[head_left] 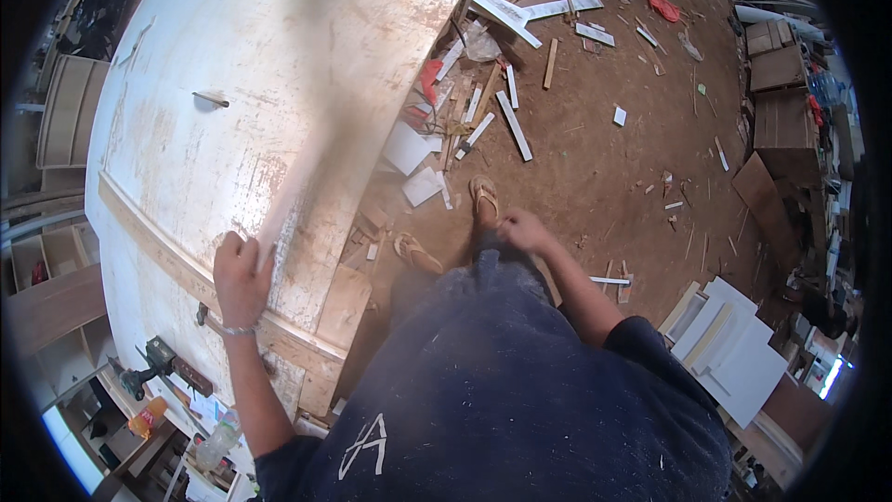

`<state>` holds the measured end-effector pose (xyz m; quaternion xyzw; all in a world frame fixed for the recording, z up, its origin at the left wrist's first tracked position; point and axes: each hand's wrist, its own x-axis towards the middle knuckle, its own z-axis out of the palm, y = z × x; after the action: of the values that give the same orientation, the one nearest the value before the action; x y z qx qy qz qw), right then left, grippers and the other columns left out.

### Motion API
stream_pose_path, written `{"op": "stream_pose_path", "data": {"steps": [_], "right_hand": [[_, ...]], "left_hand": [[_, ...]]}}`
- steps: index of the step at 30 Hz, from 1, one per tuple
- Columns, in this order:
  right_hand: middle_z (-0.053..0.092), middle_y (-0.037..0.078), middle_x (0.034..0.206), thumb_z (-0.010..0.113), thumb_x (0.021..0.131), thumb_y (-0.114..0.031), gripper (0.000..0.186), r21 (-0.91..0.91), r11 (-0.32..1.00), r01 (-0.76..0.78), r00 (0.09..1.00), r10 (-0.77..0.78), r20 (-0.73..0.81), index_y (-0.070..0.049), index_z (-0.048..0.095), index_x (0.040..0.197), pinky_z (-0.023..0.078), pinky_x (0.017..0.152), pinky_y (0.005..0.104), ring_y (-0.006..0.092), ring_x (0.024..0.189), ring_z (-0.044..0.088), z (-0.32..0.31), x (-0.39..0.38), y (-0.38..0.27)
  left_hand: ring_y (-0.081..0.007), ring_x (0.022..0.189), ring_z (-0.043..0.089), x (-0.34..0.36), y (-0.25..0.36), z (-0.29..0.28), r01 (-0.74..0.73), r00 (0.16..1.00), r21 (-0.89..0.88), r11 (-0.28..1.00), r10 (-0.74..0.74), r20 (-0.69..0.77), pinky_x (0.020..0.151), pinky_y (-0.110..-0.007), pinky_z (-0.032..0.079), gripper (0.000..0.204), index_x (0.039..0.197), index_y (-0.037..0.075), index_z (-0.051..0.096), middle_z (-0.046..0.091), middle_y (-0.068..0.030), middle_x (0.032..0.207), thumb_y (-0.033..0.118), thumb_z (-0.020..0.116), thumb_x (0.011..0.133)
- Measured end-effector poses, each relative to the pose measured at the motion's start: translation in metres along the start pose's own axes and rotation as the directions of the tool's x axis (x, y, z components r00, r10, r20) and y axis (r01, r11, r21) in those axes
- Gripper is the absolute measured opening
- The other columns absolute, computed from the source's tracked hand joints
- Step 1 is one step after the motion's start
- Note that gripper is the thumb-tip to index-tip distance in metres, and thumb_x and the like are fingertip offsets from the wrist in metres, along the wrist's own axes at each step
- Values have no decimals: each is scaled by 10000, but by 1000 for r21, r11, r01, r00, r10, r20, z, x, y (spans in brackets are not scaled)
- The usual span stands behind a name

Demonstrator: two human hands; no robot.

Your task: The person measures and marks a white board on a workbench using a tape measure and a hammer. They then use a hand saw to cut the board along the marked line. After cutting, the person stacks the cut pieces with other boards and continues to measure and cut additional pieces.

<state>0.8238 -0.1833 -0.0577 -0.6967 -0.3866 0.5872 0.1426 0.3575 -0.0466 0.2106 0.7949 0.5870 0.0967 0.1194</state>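
Note:
My left hand [243, 270] is closed on a pale strip [286, 195] that angles up across the large, scuffed white board [158, 28] on the left; a blurred patch hides its far end. A wooden rail [158, 240] crosses that board under my left arm, and a dark power tool [160, 363] rests below it. A small dark fitting [211, 99] sits higher on the board. My right hand [522, 231] is beside my leg, its fingers curled; whether they hold anything cannot be made out.
Wood and white board offcuts [513, 125] litter the brown floor [660, 186], with a red scrap [662, 3] farther off. Stacked white panels [743, 363] lean at my lower right. Brown boxes [780, 121] line the right side; wooden furniture pieces [58, 112] stand at the far left.

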Motion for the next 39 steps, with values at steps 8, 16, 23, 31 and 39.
{"op": "stream_pose_path", "data": {"steps": [8,16,23,31,39], "right_hand": [[716,202,1085,618,883,-281,309,-317,935,159,987,-141,80,-43,725,1047,518,904,454,369,1034,679,23,-4,-36],[709,123,850,625,860,-259,304,-280,954,110,994,-104,37,6,704,988,541,715,364,208,763,681,-16,28,18],[724,118,942,619,918,-222,323,-199,957,-211,968,233,97,35,693,1100,545,771,349,219,835,690,-33,1,36],[737,150,949,618,930,-193,339,-269,958,-96,987,127,102,31,674,1177,533,744,353,228,852,699,-59,8,67],[726,115,900,631,933,-211,281,-506,851,138,979,-42,197,39,688,1047,529,726,350,178,761,663,-20,4,12]], "left_hand": [[-160,914,549,-39,32,-1,236,795,-763,601,-571,-204,823,-332,466,250,1067,7,579,590,-37,1012,203,699,967],[-251,1196,589,-23,29,71,-222,747,-839,-497,-640,181,1086,-399,459,437,1367,0,510,628,-119,1283,119,653,972],[-191,1074,626,85,21,148,-386,357,-775,-500,-856,374,966,-282,532,362,1251,-2,567,644,-96,1166,241,656,998],[-233,1018,688,80,-17,200,352,790,-584,-731,-103,604,926,-318,552,357,1235,57,637,725,-97,1125,310,656,984],[-334,1471,296,35,-149,156,587,750,-92,805,-582,-315,1228,-504,157,712,1468,88,467,412,-170,1524,508,640,920]]}}
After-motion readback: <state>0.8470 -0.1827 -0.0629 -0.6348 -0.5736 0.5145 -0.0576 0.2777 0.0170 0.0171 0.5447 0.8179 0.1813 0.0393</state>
